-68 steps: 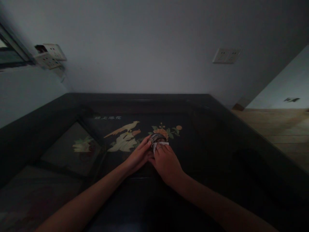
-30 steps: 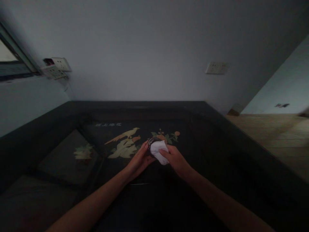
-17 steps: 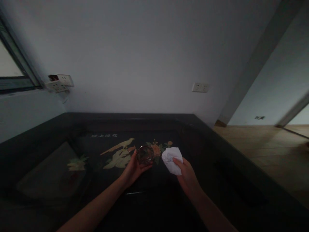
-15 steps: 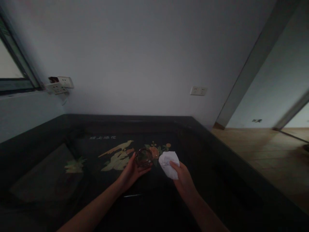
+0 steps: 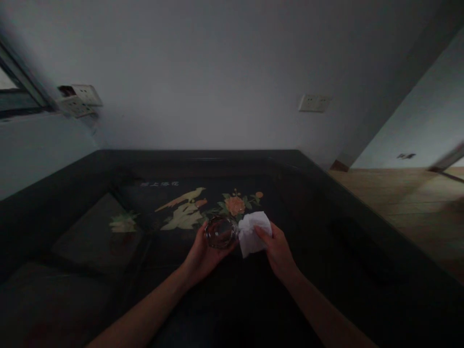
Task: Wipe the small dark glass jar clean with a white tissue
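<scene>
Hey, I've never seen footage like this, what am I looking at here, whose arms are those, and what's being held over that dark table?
There is no machine here. One camera sits on a person's head and looks forward and down, so the two bare arms are that person's own. The left hand holds a small clear glass. The right hand holds a crumpled white tissue right beside the glass. Below them is a dark table with a painted bird and flower. Behind is a pale wall with sockets.

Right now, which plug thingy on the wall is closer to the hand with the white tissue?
The white wall socket on the right, above the right hand holding the tissue. The other sockets sit far left, near the window.
</scene>
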`<state>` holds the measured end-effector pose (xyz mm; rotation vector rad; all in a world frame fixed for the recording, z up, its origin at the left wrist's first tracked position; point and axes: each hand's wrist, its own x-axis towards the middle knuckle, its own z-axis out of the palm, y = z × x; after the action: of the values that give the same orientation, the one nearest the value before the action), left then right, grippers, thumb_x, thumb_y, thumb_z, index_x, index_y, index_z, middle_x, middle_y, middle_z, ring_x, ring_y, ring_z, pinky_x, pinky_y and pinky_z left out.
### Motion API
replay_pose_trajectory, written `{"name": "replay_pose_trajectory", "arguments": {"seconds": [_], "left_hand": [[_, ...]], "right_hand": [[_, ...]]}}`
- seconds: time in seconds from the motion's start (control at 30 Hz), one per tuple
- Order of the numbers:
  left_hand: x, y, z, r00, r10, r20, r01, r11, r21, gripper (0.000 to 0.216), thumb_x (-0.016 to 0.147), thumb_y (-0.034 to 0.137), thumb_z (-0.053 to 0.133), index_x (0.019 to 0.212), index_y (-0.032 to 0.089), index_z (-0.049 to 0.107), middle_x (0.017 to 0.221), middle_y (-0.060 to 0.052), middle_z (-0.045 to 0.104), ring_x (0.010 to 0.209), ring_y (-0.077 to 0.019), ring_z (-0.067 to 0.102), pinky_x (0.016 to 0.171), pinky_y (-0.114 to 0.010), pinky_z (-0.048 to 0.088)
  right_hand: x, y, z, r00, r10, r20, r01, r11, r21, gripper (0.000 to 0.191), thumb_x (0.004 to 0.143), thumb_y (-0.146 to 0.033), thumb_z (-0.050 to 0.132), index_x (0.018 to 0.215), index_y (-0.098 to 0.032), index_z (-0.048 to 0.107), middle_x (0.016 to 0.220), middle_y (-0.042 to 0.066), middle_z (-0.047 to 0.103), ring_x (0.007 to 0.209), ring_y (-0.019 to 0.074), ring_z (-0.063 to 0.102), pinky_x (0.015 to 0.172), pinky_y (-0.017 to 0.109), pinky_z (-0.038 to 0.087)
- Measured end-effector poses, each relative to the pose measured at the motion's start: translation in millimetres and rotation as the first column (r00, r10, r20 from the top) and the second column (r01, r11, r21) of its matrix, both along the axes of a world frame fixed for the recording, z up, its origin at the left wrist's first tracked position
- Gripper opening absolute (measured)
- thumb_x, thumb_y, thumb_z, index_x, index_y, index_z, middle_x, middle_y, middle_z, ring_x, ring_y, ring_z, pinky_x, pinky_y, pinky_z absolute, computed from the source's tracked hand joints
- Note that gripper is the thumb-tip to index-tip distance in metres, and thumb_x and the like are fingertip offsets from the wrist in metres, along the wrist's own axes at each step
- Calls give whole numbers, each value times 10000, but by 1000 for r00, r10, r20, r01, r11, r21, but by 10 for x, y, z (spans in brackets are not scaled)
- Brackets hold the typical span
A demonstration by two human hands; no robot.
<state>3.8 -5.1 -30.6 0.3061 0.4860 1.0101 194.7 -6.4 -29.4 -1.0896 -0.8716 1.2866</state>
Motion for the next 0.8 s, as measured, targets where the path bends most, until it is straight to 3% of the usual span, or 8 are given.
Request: {"name": "replay_pose_trajectory", "arguments": {"seconds": [0.2,0.3,0.57,0.8], "left_hand": [[-33,-26,-20,975,-222,16,222,975,7,424,808,535,627,1071,202,625,1031,-84,713,970,-266,672,814,-360,520],[-14,-52,-28,962,-274,-12,274,962,8,456,836,549,579,1112,189,621,1050,-104,706,930,-275,679,786,-371,515],[57,-51,44,994,-73,-82,72,997,-16,318,910,410,512,1072,163,632,1065,-94,687,1052,-272,629,957,-462,459],[61,-15,42,989,18,-145,-13,999,40,331,885,408,539,1092,163,622,1078,-100,679,1073,-280,622,999,-480,434]], "right_hand": [[35,16,8,987,113,116,-112,994,-15,374,682,-370,760,994,-169,713,866,51,741,792,214,662,719,325,511],[26,-2,15,975,183,127,-180,983,-34,356,687,-354,745,986,-165,710,842,40,737,736,191,647,680,299,498],[72,36,11,929,133,344,-144,989,8,319,743,-393,684,959,-161,708,820,38,723,731,199,640,639,283,487],[108,76,-53,911,126,392,-142,990,13,331,785,-403,638,1009,-162,671,889,61,716,775,212,647,671,308,492]]}}
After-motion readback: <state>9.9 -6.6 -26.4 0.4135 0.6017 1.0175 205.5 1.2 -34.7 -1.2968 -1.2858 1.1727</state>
